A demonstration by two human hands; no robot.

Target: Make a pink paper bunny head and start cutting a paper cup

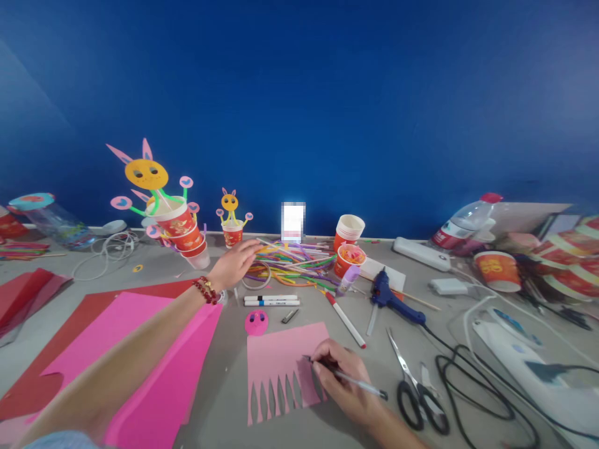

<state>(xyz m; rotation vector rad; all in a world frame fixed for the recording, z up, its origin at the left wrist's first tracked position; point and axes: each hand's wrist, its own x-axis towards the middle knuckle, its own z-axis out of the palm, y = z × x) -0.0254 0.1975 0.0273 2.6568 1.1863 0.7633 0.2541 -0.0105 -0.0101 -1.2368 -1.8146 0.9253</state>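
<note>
The right hand (347, 381) grips a pen (358, 382) over the cut sheet (283, 351); the left hand (235, 262), grip indeterminate near the pipe cleaners (299, 267), should steady it.

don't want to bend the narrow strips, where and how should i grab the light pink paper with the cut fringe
Probably pinch the fringed light pink paper by the left end of its uncut upper band, coming from the left: the narrow strips run toward the wearer, and the right hand, holding a clear-barrelled pen, overlaps the paper's right side.
</note>
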